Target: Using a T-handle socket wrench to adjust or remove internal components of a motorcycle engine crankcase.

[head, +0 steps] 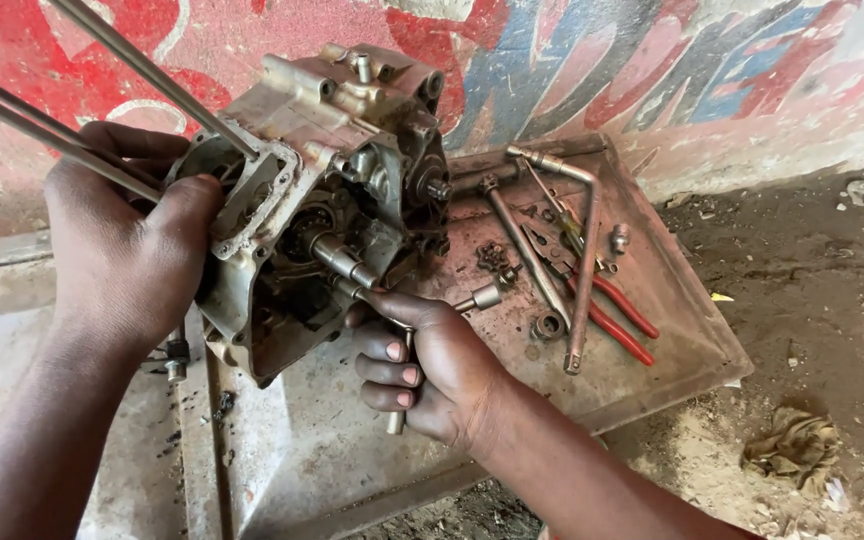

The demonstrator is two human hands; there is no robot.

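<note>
The engine case [322, 190], grimy grey metal with its open side turned toward me, stands tilted on a rusty metal tray [692, 340] that lies on the dirt floor in front of a wall painted red, blue and white. My left hand [127, 245] has its grip closed around the case's left edge, thumb pressed against the rim, and steadies it there. Two long thin rods [102, 45] run from the case up and out past the top left corner, crossing just above that hand.

My right hand [427, 370] sits below the case. Its grip is wrapped shut around the handle of a T-shaped wrench [482, 297], fingers curled tight with the nails facing me. The bar of the wrench shows at both ends of my fist, one end near my fingers and the other with a socket just to the right. My index finger reaches up and touches the lower part of the case, close to a short steel shaft [344, 262] that sticks out of it.

On the tray to the right lie a bent tube wrench [584, 265], red-handled pliers [617, 318], a straight socket wrench [527, 250] and a few loose nuts. A crumpled rag [797, 445] lies on the floor, well apart at lower right.
</note>
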